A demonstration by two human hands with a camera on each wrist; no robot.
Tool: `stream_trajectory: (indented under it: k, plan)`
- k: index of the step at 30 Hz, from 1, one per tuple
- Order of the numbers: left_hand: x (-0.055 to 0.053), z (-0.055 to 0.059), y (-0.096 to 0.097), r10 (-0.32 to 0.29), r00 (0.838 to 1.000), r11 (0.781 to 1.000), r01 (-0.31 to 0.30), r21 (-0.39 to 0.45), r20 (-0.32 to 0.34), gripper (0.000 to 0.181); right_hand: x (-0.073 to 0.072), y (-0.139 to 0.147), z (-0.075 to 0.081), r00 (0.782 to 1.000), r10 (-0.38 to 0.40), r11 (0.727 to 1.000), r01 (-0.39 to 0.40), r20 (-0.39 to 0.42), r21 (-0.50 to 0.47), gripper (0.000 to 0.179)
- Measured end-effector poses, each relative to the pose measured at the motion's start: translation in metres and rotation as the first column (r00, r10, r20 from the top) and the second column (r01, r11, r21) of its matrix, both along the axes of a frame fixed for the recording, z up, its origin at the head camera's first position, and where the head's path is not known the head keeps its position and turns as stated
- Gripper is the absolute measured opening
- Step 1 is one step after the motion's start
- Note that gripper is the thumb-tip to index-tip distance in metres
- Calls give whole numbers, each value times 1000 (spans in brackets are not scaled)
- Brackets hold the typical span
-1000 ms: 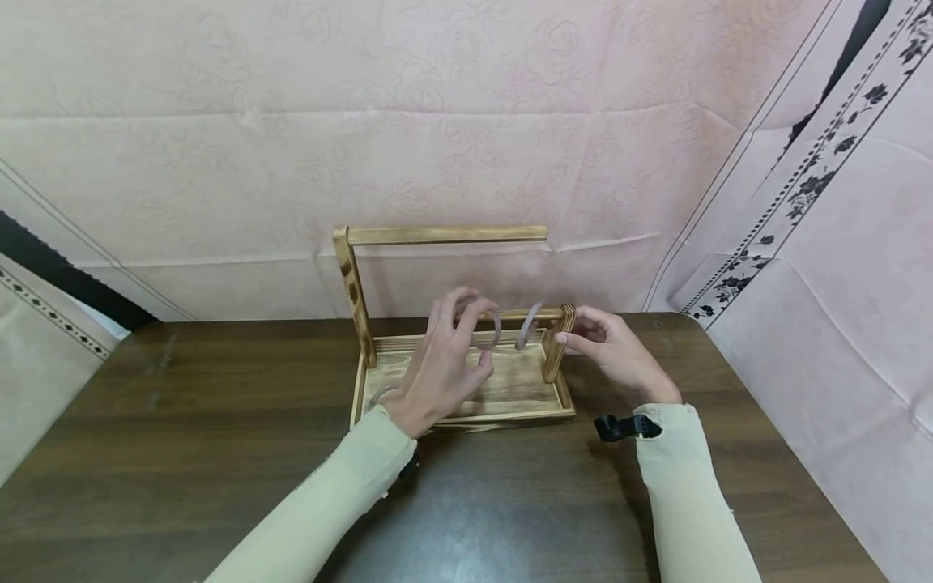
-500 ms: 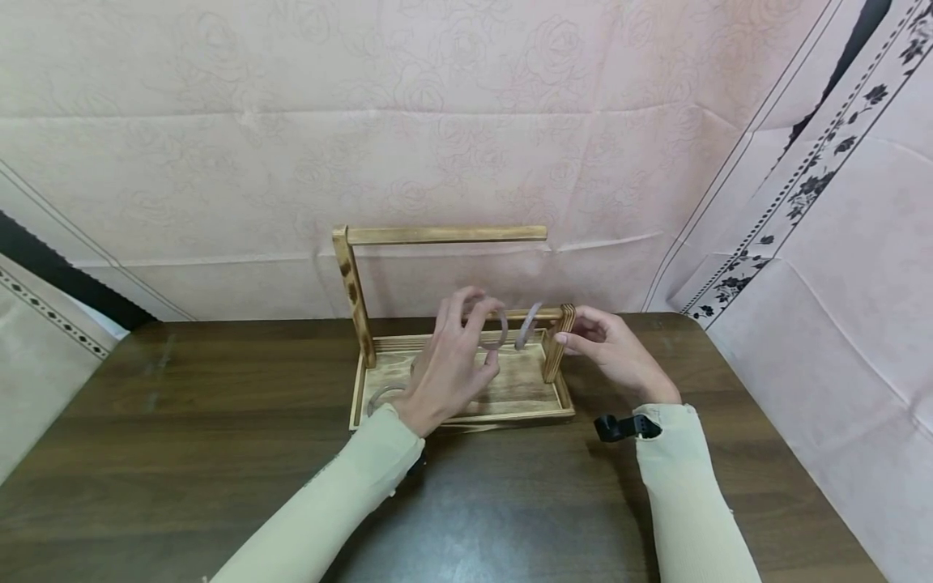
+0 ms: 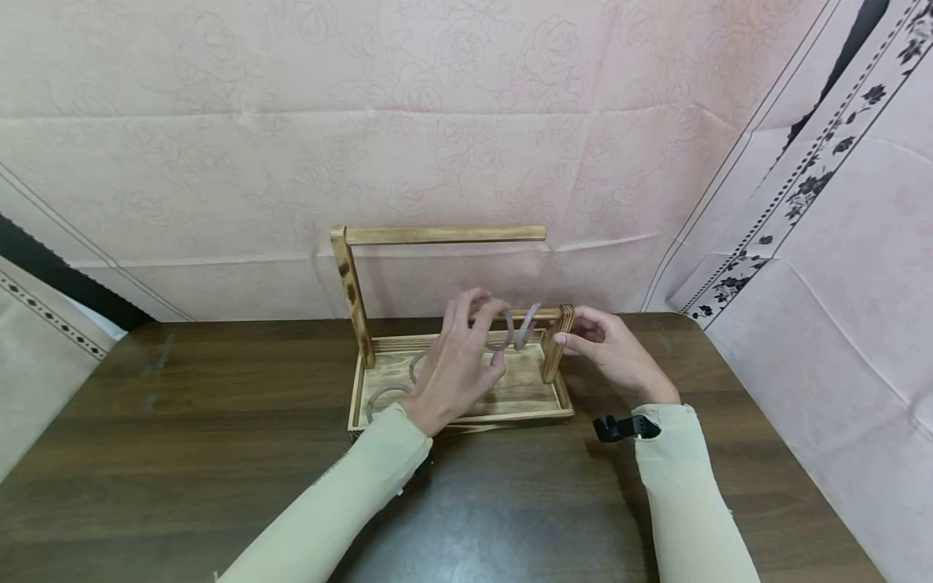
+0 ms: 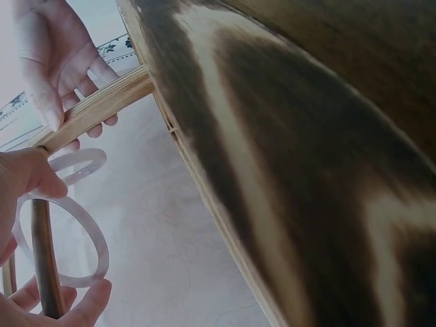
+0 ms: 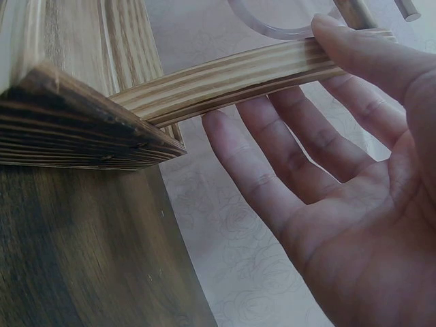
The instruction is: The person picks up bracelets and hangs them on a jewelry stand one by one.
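Note:
A wooden bangle stand point(image 3: 452, 235) has a tall post at left, a short post point(image 5: 231, 75) at right, two bars and a tray base. My left hand point(image 3: 461, 356) pinches a translucent pale bangle point(image 4: 99, 238) between thumb and fingers, at the lower bar point(image 4: 44, 255). That bar appears to run through the bangle. Closer to the short post, a second pale bangle point(image 3: 526, 326) hangs on the same bar. My right hand point(image 3: 618, 355) holds the short post's top, thumb on one side and fingers on the other. Left fingers partly hide the held bangle.
Two more bangles lie at the tray's left: one near the front point(image 3: 385, 392), one partly behind my left hand point(image 3: 415, 368). The stand sits near the back edge of a dark wooden table point(image 3: 219, 437). A pale patterned cloth point(image 3: 437, 121) hangs behind.
My left hand has shifted slightly right along the lower bar with its bangle, closer to the hanging one. More of the tray's left bangles shows. My right hand stays put.

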State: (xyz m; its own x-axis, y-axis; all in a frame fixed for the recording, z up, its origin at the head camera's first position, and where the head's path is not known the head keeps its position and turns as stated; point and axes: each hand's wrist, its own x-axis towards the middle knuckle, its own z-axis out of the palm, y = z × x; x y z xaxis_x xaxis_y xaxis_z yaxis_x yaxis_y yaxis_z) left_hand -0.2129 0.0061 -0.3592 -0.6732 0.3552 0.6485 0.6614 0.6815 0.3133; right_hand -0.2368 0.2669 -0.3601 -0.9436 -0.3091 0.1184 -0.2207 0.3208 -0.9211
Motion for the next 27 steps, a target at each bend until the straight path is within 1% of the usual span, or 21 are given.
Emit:
stream_trajectory:
  k: [14,27]
  plan:
    - [-3,-2,4,17,1000,1000,-17,-26,-16,68,-1,1,0,1000,13,1000,-14,-8,-4,30]
    - [-3,-3,3,44,998,996,-47,-71,-48,71,0,-1,0,1000,11,1000,-11,-10,-12,31]
